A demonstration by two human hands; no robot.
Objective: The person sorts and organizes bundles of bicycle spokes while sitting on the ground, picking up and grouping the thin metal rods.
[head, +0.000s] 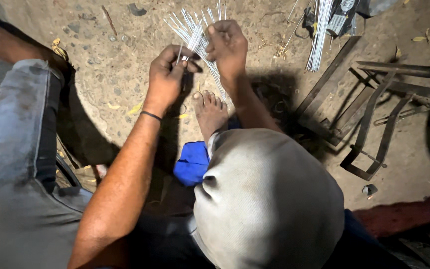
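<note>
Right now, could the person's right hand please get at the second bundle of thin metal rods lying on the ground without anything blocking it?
Probably yes: the right hand holds fanned rods, but only bare ground separates it from the lying bundle.

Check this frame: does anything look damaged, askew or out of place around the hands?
Nothing looks damaged. The left hand and right hand hold a fanned bundle of thin metal spokes. A second spoke bundle and a black metal frame lie loosely on the dirt ground.
</note>
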